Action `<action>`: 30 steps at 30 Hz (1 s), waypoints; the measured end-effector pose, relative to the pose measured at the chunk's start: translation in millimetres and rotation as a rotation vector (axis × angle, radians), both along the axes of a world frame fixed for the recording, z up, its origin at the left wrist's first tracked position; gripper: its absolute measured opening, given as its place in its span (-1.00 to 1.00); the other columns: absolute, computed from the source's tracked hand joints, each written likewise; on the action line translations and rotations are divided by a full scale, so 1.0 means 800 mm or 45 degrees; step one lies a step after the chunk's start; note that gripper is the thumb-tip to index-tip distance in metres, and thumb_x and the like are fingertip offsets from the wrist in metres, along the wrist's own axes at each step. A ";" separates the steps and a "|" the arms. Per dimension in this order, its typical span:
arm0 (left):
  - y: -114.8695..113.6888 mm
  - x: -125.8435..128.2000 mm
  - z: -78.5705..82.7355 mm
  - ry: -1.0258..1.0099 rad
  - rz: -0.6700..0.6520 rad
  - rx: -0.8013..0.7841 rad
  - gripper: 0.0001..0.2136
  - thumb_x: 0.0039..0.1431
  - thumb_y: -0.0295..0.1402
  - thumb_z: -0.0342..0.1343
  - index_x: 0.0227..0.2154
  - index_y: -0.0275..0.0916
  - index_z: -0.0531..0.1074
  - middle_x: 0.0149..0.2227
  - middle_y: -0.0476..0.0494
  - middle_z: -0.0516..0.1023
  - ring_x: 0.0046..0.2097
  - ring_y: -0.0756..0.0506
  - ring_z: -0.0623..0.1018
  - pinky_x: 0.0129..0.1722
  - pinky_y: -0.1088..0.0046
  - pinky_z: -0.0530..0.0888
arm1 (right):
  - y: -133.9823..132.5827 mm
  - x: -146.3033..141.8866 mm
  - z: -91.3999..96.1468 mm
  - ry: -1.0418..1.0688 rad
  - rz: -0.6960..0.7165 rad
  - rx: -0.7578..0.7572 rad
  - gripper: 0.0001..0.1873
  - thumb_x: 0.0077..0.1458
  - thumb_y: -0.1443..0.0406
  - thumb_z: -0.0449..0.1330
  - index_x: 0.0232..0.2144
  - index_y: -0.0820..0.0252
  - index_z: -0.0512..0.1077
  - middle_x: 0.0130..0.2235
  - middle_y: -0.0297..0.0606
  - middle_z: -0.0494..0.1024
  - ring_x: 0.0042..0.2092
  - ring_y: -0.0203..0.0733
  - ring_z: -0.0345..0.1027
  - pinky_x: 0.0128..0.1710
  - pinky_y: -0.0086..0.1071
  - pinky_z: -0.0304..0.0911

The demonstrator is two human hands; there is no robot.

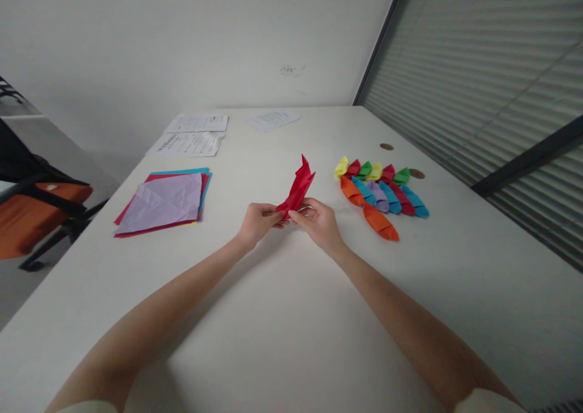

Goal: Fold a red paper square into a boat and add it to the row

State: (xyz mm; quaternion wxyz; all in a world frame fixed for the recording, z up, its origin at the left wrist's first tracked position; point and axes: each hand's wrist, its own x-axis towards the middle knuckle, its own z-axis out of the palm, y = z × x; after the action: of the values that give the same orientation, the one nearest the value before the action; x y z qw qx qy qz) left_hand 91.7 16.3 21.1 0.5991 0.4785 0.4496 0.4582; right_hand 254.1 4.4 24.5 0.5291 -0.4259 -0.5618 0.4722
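A piece of folded red paper [299,185] is held above the middle of the white table, its pointed upper end tilting up and to the right. My left hand [260,223] pinches its lower left edge between thumb and fingers. On the other side, my right hand [319,221] grips the lower right part, the thumb close to the left thumb. To the right lie rows of small folded paper pieces [381,197] in yellow, red, green, orange, blue and purple. At the left is a stack of creased square paper sheets [166,200], a purple one on top.
Printed paper sheets [194,136] lie at the table's far left, with another printed sheet [273,119] at the back. Two round brown discs [387,147] sit near the right edge, beside window blinds [483,67]. An orange-seated chair [45,209] stands left of the table [291,340].
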 end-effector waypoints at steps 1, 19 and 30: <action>0.000 0.001 0.000 -0.004 0.003 0.004 -0.60 -0.27 -0.14 0.43 -0.47 -0.39 0.57 -0.48 -0.22 0.61 -0.41 -0.10 0.60 -0.34 0.35 0.56 | 0.000 0.000 -0.001 0.001 -0.011 0.010 -0.54 -0.13 0.05 0.38 -0.23 0.18 0.42 -0.28 -0.23 0.57 -0.37 -0.22 0.47 -0.32 -0.29 0.48; 0.001 0.003 -0.007 0.162 0.080 0.205 -0.77 -0.17 -0.33 0.34 -0.44 -0.37 0.56 -0.48 -0.11 0.58 -0.47 -0.02 0.54 -0.43 0.47 0.52 | -0.033 -0.014 -0.010 -1.207 -0.614 0.809 -0.77 0.07 0.24 0.25 -0.18 0.05 0.55 0.25 -0.12 -0.01 0.28 0.25 -0.07 0.23 0.14 -0.01; -0.007 0.006 -0.003 0.325 0.007 0.316 -0.85 -0.11 -0.43 0.21 -0.42 -0.34 0.59 -0.50 -0.08 0.58 -0.46 -0.03 0.54 -0.47 0.53 0.42 | -0.040 -0.022 -0.010 -1.348 -0.665 0.813 -0.72 -0.02 0.29 0.25 -0.19 0.05 0.54 0.32 -0.20 -0.05 0.35 0.41 -0.33 0.24 0.35 -0.18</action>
State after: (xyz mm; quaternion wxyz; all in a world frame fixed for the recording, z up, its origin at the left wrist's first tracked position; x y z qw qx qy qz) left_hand 96.8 10.5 18.8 0.4724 0.6016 0.4634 0.4474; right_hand 236.9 -28.0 16.1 0.3789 -0.5446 -0.7363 -0.1334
